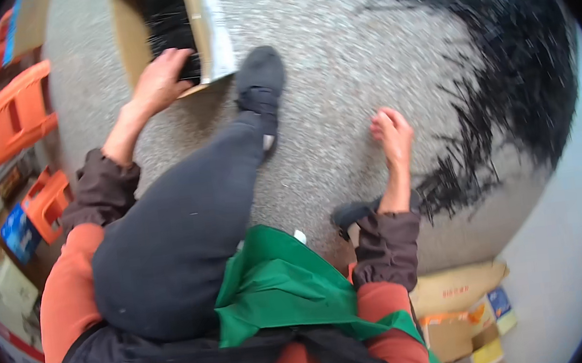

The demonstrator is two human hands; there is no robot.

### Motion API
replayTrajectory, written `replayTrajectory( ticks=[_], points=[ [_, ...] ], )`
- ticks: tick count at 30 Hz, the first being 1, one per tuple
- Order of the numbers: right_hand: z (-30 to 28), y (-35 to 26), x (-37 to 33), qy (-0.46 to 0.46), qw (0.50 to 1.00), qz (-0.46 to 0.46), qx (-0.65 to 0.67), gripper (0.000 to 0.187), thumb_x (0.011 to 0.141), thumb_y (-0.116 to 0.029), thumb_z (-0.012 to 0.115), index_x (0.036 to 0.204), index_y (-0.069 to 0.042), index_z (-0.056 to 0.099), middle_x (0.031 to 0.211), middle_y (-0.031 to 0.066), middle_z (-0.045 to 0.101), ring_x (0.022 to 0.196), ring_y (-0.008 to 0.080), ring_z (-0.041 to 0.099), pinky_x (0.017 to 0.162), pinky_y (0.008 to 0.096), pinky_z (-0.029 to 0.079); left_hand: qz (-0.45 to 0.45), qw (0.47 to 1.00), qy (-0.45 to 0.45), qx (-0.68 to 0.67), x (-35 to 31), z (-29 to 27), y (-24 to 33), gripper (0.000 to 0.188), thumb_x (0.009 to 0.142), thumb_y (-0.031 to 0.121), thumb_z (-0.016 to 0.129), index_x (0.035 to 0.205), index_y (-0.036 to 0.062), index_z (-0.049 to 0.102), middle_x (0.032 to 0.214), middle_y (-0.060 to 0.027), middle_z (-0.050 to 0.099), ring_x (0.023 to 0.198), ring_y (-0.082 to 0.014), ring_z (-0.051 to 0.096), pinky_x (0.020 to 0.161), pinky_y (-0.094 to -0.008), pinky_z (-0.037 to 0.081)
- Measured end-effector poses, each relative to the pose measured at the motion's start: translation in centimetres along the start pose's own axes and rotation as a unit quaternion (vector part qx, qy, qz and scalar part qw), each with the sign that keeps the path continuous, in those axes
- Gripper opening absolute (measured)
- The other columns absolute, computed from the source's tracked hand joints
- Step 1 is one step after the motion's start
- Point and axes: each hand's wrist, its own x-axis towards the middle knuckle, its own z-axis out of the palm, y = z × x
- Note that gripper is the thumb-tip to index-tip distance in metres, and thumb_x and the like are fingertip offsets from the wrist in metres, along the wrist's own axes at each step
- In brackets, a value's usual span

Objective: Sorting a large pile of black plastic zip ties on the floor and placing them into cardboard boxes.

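Observation:
My left hand (pixel 161 82) reaches over the near end of a cardboard box (pixel 208 38) at the upper left. Its fingers and thumb are spread apart above thin black strips (pixel 168 21) inside, and no held piece shows. My right hand (pixel 393 132) hovers over the floor to the right of my legs, its fingers curled in toward the thumb with nothing visible in them. Farther right, a big heap of loose black strips (pixel 523 65) lies on the floor, and some strips trail toward my right shoe (pixel 355 214). Motion blurs fine detail.
My other shoe (pixel 260 78) stands beside the box. Orange plastic stools (pixel 18 114) line the left side. A green cloth (pixel 280 282) hangs over my lap. At the lower right lie a tan sack (pixel 458 286) and small cartons (pixel 449 335) near a pale wall (pixel 562 259).

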Motion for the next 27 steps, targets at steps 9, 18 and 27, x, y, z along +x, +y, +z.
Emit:
replayTrajectory(
  ticks=[9, 18, 27],
  points=[
    [-11.5, -1.8, 1.6, 0.308, 0.796, -0.094, -0.513, 0.076, 0.067, 0.002, 0.055, 0.136, -0.017, 0.029, 0.126, 0.0200, 0.037, 0.104, 0.0398, 0.048, 0.086, 0.0438, 0.042, -0.035, 0.976, 0.180, -0.120, -1.0, -3.3, 2.7, 0.037, 0.069, 0.003, 0.067, 0.106, 0.0044, 0.058, 0.094, -0.0089, 0.058, 0.091, -0.0201, 0.057, 0.080, -0.0302, 0.046],
    [-17.6, 0.4, 7.5, 0.279, 0.780, -0.203, -0.521, 0.070, 0.069, 0.001, 0.054, 0.134, -0.021, 0.037, 0.091, 0.0185, 0.046, 0.081, 0.0363, 0.051, 0.074, 0.0419, 0.043, 0.105, 0.906, -0.004, -0.410, 4.7, 3.0, 14.2, 0.019, 0.074, 0.002, 0.064, 0.093, 0.0019, 0.062, 0.077, -0.0040, 0.062, 0.072, -0.0102, 0.058, 0.063, -0.0245, 0.047],
    [0.6, -1.7, 4.1, 0.215, 0.818, -0.267, -0.463, 0.023, 0.075, -0.012, 0.062, 0.098, -0.011, 0.059, 0.084, 0.0142, 0.056, 0.073, 0.0337, 0.058, 0.063, 0.0425, 0.048, 0.232, 0.956, -0.122, -0.131, 4.5, 8.8, 14.2, 0.019, 0.064, 0.013, 0.064, 0.083, 0.0102, 0.062, 0.079, -0.0034, 0.061, 0.086, -0.0204, 0.056, 0.084, -0.0337, 0.037]
  ],
)
